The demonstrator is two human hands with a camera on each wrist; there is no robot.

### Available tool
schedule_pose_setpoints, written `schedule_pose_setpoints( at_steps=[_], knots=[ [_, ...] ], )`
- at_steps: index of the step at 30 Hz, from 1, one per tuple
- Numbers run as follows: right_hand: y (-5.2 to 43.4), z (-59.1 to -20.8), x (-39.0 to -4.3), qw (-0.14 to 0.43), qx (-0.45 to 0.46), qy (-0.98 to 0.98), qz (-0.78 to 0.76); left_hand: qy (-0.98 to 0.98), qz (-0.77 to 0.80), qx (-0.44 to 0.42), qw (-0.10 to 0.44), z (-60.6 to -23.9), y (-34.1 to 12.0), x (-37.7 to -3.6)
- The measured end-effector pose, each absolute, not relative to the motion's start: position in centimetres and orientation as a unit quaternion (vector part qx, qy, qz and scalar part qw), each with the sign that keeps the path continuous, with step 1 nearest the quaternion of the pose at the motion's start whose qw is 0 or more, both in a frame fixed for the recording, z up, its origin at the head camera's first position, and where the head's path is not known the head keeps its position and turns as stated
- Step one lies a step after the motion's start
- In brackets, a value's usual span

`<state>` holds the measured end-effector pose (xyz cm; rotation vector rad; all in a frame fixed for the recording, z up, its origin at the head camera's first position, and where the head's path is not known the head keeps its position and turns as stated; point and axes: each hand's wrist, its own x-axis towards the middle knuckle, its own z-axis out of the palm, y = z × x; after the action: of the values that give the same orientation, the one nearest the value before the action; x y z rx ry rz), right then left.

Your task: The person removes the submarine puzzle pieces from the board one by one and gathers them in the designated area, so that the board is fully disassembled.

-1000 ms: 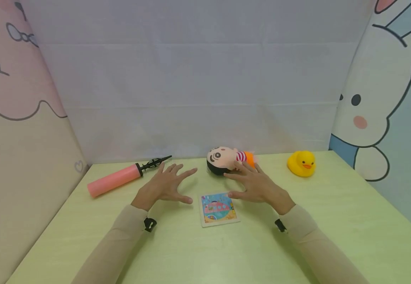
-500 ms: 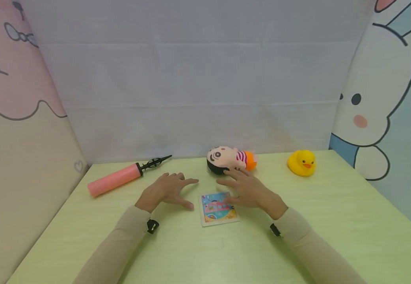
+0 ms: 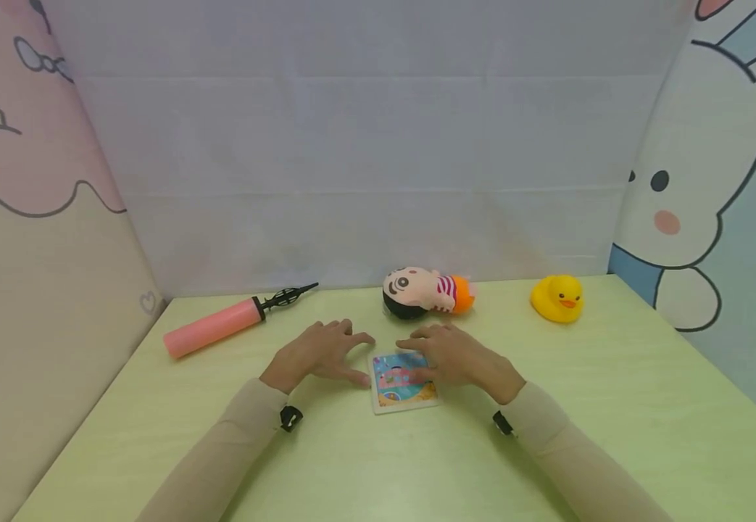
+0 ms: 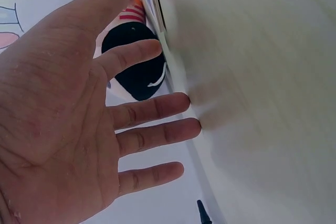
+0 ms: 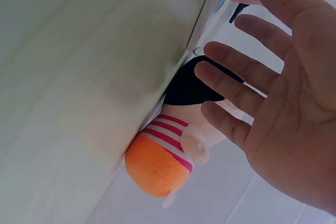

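A square picture board [image 3: 404, 391], with a white border and a pink submarine on blue, lies flat on the table. At its left edge is my left hand [image 3: 317, 353], thumb tip close to the border and fingers spread. Over its upper right part reaches my right hand [image 3: 461, 355], thumb above the picture; whether it touches cannot be told. Both wrist views show the left palm [image 4: 63, 114] and the right palm [image 5: 294, 108] with nothing held. Beyond the board a plush doll [image 3: 417, 292] with black hair, striped top and orange bottom lies on its side.
A pink hand pump [image 3: 214, 328] with a black nozzle lies at the back left of the pale green table [image 3: 378, 471]. At the back right sits a yellow rubber duck [image 3: 557, 299]. A white wall [image 3: 364, 145] rises behind them.
Both hands have come lower and nearer the board and each other, from spread above the table to its two sides. The board, doll, pump and duck stay in place.
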<state>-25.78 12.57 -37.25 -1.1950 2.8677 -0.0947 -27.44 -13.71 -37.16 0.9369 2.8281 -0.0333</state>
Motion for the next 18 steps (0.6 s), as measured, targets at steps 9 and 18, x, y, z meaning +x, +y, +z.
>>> schedule_pose_setpoints(
  at_steps=[9, 18],
  knots=[
    [12.0, -36.7, -25.7, 0.027, -0.401, 0.914, -0.049, 0.944, -0.025, 0.320, 0.073, -37.4, -12.7, -27.0],
    [10.8, -36.5, -26.2, 0.065, -0.430, 0.898, -0.074, 0.941, -0.039, 0.329, 0.070, -37.7, -12.7, -27.0]
  ],
)
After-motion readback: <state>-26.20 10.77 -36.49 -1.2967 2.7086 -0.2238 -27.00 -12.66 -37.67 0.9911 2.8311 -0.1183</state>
